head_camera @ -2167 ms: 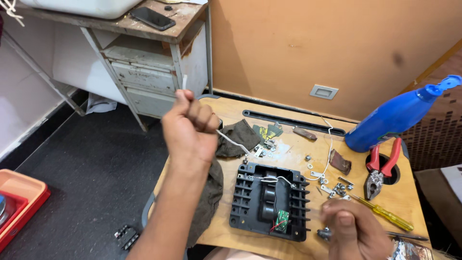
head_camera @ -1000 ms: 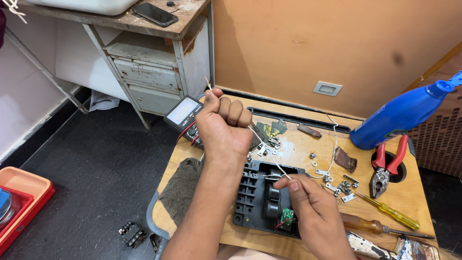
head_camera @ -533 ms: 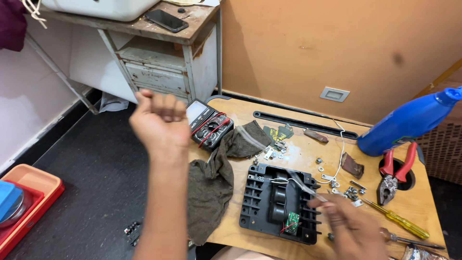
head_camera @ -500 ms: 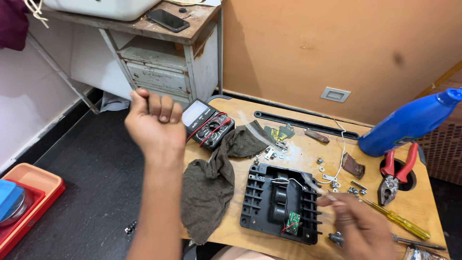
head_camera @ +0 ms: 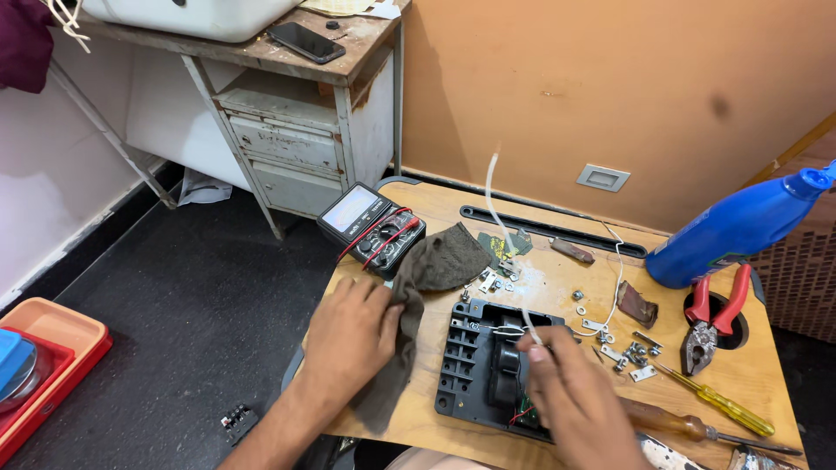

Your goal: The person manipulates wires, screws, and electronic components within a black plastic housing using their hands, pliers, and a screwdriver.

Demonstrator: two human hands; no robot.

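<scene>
Two bare forearms, no sleeves in view. Left hand [head_camera: 350,338] bare: no glove, ring, watch or strap visible. Right hand [head_camera: 570,396] likewise bare, wrist unadorned, short-trimmed nails on fingers [head_camera: 533,352]. Sparse hair along left forearm. Nothing else of the body in frame.

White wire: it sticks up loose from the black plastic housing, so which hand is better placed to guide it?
Right. The right hand already pinches the white wire over the black plastic housing; the left hand lies on the grey cloth.
</scene>
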